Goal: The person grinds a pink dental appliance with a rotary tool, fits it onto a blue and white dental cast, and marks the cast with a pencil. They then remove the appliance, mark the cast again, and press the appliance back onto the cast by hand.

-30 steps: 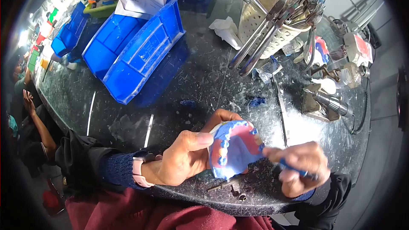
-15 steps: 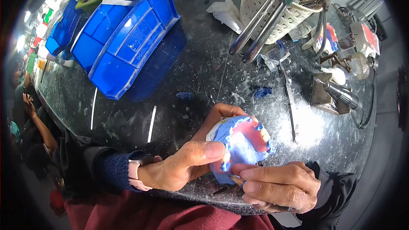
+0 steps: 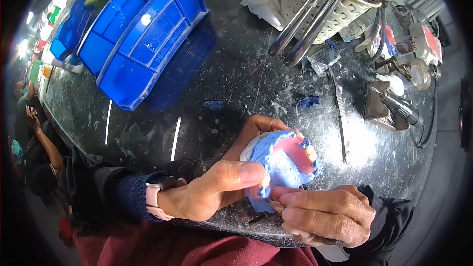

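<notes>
My left hand (image 3: pixel 221 180) is wrapped round a dental model (image 3: pixel 285 170) of pale blue stone, its thumb pressing on the near-side teeth and its fingers round the back. A pink wax gum ridge (image 3: pixel 287 145) carrying cream teeth (image 3: pixel 311 153) and dark blue wax bits runs along the arch. At the model's near right edge, my right hand (image 3: pixel 327 214) is closed in a pinch, fingertips against or very near the blue stone. Whatever those fingers hold is mostly hidden; only a small tan and dark sliver shows beneath them.
Blue plastic bins (image 3: pixel 152 44) stand at the upper left. A cream basket (image 3: pixel 320 15) of metal tools is at the back. A thin metal instrument (image 3: pixel 339 111), blue wax scraps (image 3: pixel 309 101) and a handpiece (image 3: pixel 399 108) lie to the right. Another person's arm (image 3: pixel 47 143) shows far left.
The view has shifted slightly. The model has turned a little in my left hand, and my right fingertips have moved slightly along its edge. Both hands keep their hold.
</notes>
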Demonstrator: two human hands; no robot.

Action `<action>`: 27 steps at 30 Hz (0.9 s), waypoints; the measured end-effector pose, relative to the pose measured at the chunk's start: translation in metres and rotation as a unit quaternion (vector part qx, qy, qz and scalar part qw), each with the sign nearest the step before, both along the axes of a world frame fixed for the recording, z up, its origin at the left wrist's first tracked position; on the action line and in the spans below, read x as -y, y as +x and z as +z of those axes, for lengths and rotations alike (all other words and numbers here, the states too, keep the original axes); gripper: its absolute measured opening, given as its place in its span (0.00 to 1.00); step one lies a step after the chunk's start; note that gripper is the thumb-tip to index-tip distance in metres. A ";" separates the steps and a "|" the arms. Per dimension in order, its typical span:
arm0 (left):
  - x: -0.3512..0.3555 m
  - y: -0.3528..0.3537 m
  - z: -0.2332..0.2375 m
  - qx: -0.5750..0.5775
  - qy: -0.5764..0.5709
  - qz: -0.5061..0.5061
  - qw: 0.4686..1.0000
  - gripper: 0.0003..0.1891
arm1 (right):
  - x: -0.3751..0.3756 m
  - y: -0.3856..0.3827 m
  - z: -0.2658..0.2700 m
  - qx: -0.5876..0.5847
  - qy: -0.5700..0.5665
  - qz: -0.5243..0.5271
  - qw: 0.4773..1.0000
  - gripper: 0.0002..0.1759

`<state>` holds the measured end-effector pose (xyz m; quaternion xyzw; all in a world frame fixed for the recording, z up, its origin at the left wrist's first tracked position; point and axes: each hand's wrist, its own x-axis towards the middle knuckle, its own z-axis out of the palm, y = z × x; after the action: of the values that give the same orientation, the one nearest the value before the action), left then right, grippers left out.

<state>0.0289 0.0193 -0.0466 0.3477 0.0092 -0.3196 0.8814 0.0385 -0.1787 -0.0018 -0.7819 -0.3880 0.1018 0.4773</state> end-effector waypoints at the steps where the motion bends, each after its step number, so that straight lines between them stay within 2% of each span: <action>1: 0.000 0.000 0.000 -0.002 0.000 -0.001 1.000 0.32 | 0.000 0.000 0.000 -0.005 0.005 -0.005 1.000 0.14; 15: 0.000 -0.001 0.000 -0.011 -0.010 0.003 1.000 0.31 | 0.002 0.003 -0.003 0.009 0.022 0.037 0.999 0.20; 24: 0.001 0.000 0.001 -0.014 -0.009 0.003 1.000 0.30 | 0.000 0.005 0.008 -0.007 -0.034 0.031 0.999 0.20; 27: 0.000 0.000 0.003 -0.021 0.005 -0.001 1.000 0.31 | 0.002 0.004 -0.004 0.019 0.011 0.040 0.999 0.20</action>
<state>0.0289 0.0192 -0.0441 0.3452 0.0292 -0.3274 0.8791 0.0425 -0.1803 -0.0057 -0.7619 -0.4294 0.1016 0.4741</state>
